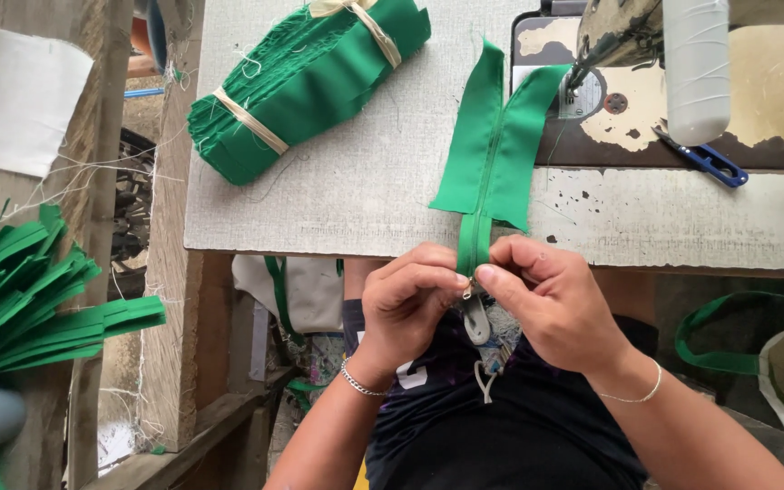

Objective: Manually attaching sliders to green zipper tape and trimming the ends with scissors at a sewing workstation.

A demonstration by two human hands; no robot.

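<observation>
Pinching the lower end of a green zipper piece [487, 150] at frame centre: left hand [406, 304] and right hand [551, 299] meet fingertip to fingertip, both clenched on the tape just above a small metal slider with a grey pull tab [475, 319]. Slider sits at the very bottom end of the zipper, right between the fingertips; can't tell if it's fully seated on both rows of teeth.

Zipper piece runs up from the hands over the table [356, 195] edge. Its two green fabric flaps spread in a V, upper end reaching the sewing machine [682, 63] at upper right.

Progress, judged from layout: fabric flaps look already stitched to the zipper tape; slider work in hand at the end, zipper not yet run closed along its length. Tied bundle of green pieces [306, 82] at upper left of the table is untouched. Loose green strips [20, 290] fan out at the left edge. Blue-handled snips [710, 163] lie beside the machine.
</observation>
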